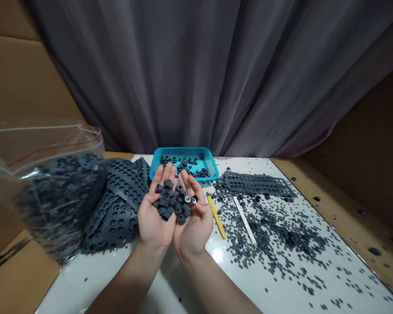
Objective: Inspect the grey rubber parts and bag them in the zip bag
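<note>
My left hand (155,224) and my right hand (195,224) are cupped side by side, palms up, above the white table. A heap of small black rubber caps (170,203) rests across both palms. A few of them show pale metal-looking rings at their ends, near my right fingers. Just beyond my fingertips stands a blue plastic basket (212,168) with more black caps scattered over its bottom. Its near rim is partly hidden behind my fingers.
Left stands a clear zip bag (62,192) full of black caps, beside stacked perforated black rubber sheets (118,205). To the right lie a yellow cutter-like tool (216,218), a white stick (245,221), another perforated sheet (258,184) and many small black discs (291,237). A grey curtain (190,78) hangs behind.
</note>
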The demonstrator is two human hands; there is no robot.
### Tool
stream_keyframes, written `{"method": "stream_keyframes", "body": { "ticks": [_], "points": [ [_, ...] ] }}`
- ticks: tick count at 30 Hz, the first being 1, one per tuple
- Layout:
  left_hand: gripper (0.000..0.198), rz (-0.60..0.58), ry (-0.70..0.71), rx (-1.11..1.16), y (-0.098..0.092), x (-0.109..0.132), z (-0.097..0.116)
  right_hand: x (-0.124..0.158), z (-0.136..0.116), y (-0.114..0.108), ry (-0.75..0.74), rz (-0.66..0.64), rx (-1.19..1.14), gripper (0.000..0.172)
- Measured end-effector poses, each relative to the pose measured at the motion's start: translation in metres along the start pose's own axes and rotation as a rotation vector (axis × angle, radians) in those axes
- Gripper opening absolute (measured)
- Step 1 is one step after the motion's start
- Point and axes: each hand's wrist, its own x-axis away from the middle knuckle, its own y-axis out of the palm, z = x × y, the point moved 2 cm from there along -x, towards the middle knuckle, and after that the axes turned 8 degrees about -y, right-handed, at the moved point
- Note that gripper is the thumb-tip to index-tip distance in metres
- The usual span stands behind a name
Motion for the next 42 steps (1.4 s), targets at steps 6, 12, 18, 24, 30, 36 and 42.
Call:
{"method": "stream_keyframes", "body": {
  "ticks": [6,12,18,24,30,36,42],
  "points": [
    [0.059,-0.1,-0.03,-0.037,0.003,0.003,0.002,0.0,-0.004,0.002,-0.008,0.031,0.019,0.039],
    [0.055,-0.123,-0.031,-0.048,0.005,0.006,0.004,0.003,-0.007,0.004,0.013,0.035,0.018,0.039],
    [0.049,-0.028,-0.078,0.002,0.007,0.007,0.006,0.0,-0.013,0.006,0.058,0.058,0.036,0.043],
    [0.049,0.079,-0.087,0.106,0.008,0.004,0.008,-0.006,-0.014,0.005,0.189,0.08,-0.044,0.044],
    [0.049,0.08,-0.081,0.14,0.007,0.003,0.007,-0.008,-0.012,0.002,0.222,0.112,-0.101,0.043],
    [0.05,0.117,-0.105,0.151,0.01,0.005,0.009,-0.009,-0.011,0.0,0.252,0.111,-0.141,0.042],
    [0.049,0.133,-0.099,0.16,0.011,0.005,0.01,-0.009,-0.012,0.001,0.238,0.089,-0.126,0.043]
  ]
}}
